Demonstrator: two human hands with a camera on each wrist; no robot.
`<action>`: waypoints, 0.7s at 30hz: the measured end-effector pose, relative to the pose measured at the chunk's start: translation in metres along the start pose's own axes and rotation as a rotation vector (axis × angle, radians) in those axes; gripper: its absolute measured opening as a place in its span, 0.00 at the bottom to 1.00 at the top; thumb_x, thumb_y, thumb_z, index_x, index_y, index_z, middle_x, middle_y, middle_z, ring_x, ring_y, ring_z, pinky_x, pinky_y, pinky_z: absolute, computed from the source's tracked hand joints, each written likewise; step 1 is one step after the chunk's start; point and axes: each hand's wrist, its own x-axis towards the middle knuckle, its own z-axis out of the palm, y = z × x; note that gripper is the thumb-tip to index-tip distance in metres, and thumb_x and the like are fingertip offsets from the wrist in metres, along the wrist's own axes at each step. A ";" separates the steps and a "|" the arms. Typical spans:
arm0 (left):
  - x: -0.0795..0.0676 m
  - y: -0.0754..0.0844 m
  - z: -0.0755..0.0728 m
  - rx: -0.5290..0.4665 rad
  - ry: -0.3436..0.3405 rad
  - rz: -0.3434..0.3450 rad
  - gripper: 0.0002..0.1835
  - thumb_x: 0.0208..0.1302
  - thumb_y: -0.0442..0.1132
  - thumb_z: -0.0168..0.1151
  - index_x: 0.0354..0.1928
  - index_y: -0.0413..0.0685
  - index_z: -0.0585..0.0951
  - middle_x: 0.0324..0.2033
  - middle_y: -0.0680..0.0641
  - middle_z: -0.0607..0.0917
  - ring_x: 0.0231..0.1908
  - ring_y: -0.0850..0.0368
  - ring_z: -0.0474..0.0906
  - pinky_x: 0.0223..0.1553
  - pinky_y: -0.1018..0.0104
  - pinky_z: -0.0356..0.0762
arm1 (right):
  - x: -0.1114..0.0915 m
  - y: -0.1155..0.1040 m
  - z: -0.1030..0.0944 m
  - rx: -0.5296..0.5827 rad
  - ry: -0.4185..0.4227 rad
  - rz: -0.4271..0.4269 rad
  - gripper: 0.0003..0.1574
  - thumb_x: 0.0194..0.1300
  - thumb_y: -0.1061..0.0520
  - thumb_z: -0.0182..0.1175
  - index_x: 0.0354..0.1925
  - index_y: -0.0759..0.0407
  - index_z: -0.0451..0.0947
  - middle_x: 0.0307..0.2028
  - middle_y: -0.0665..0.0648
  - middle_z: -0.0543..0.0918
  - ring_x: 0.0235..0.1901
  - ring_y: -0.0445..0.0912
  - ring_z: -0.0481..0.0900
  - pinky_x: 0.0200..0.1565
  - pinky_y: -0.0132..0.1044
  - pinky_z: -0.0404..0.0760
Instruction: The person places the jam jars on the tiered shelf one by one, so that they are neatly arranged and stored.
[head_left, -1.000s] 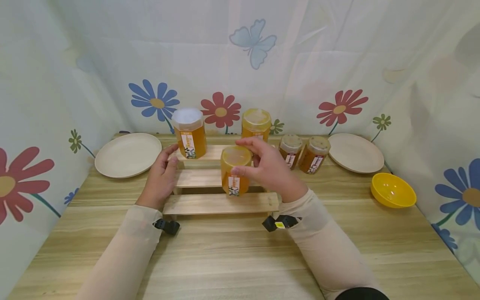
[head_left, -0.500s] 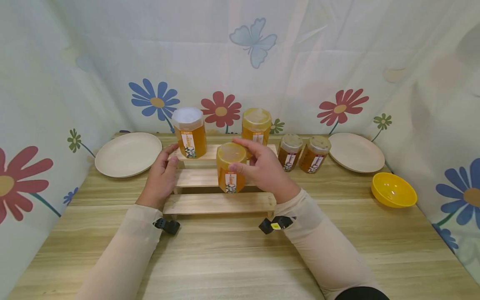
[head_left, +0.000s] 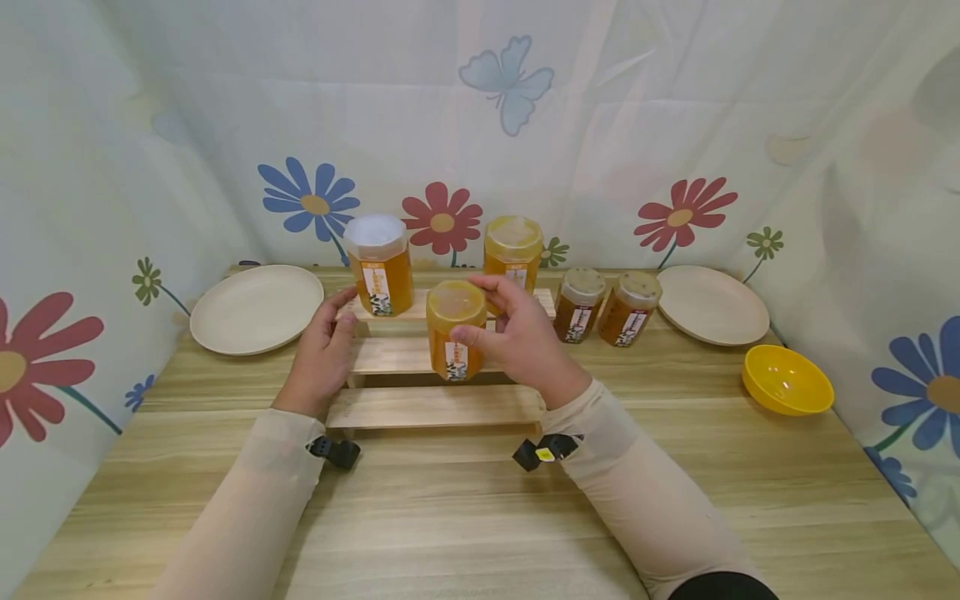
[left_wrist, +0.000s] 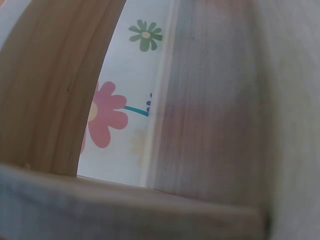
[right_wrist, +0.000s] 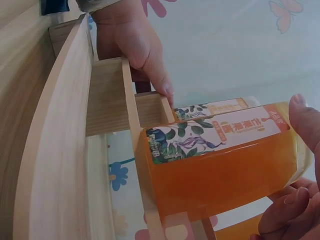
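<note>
My right hand (head_left: 520, 340) grips an amber honey jar (head_left: 456, 332) with a yellow lid, thumb in front and fingers behind. In the head view the jar overlaps the middle step of a three-step wooden rack (head_left: 442, 407); in the right wrist view its base lies right at a step's edge. My left hand (head_left: 321, 352) holds the rack's left end, its thumb (right_wrist: 161, 82) on the wood in the right wrist view. On the top step stand a white-lidded honey jar (head_left: 381, 275) at left and a yellow-lidded one (head_left: 513, 246) at right. The left wrist view shows only the rack close up.
Two smaller, darker honey jars (head_left: 580, 307) stand on the table right of the rack. A beige plate (head_left: 257, 310) lies at the far left, another plate (head_left: 712, 305) at the far right. A yellow bowl (head_left: 787, 381) sits near the right edge. Flowered cloth (head_left: 600, 100) encloses the table.
My right hand has carried the honey jar a little left and back over the rack's middle step. The left hand has stayed at the rack's end.
</note>
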 end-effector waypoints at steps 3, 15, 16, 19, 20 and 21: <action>0.000 0.000 0.000 0.003 0.002 -0.004 0.29 0.87 0.52 0.38 0.83 0.58 0.59 0.78 0.42 0.66 0.61 0.39 0.70 0.66 0.43 0.64 | 0.000 0.001 0.001 -0.043 0.023 0.003 0.43 0.65 0.56 0.76 0.74 0.53 0.72 0.62 0.54 0.85 0.25 0.51 0.64 0.27 0.32 0.65; 0.000 0.000 0.000 0.011 0.002 -0.003 0.29 0.87 0.54 0.38 0.83 0.58 0.59 0.79 0.43 0.64 0.61 0.40 0.70 0.65 0.43 0.65 | 0.001 0.005 0.008 -0.042 0.070 0.010 0.44 0.66 0.52 0.76 0.76 0.49 0.71 0.65 0.51 0.83 0.22 0.48 0.60 0.26 0.33 0.62; 0.000 0.000 0.000 0.013 0.003 -0.003 0.29 0.87 0.54 0.38 0.83 0.58 0.59 0.79 0.43 0.64 0.61 0.40 0.70 0.65 0.43 0.65 | 0.001 0.005 0.009 -0.046 0.076 0.010 0.44 0.66 0.51 0.76 0.76 0.48 0.71 0.65 0.51 0.83 0.21 0.47 0.60 0.25 0.33 0.62; 0.001 -0.002 0.001 0.015 0.006 -0.003 0.30 0.87 0.55 0.38 0.83 0.57 0.59 0.78 0.43 0.65 0.60 0.41 0.70 0.65 0.44 0.65 | 0.002 0.006 0.011 -0.055 0.093 0.005 0.45 0.65 0.51 0.76 0.76 0.49 0.71 0.66 0.51 0.83 0.21 0.47 0.60 0.25 0.32 0.62; 0.001 -0.002 0.001 0.014 0.006 -0.003 0.30 0.87 0.55 0.38 0.83 0.57 0.59 0.78 0.42 0.66 0.60 0.41 0.70 0.65 0.44 0.65 | 0.002 0.006 0.012 -0.058 0.100 0.004 0.45 0.65 0.51 0.77 0.76 0.50 0.72 0.66 0.51 0.83 0.21 0.47 0.60 0.25 0.32 0.62; 0.001 -0.002 0.001 0.013 0.007 -0.004 0.30 0.87 0.55 0.38 0.83 0.58 0.59 0.77 0.42 0.66 0.60 0.42 0.70 0.65 0.45 0.65 | 0.002 0.005 0.013 -0.060 0.106 0.004 0.45 0.65 0.51 0.77 0.76 0.50 0.72 0.66 0.51 0.83 0.20 0.47 0.60 0.25 0.32 0.62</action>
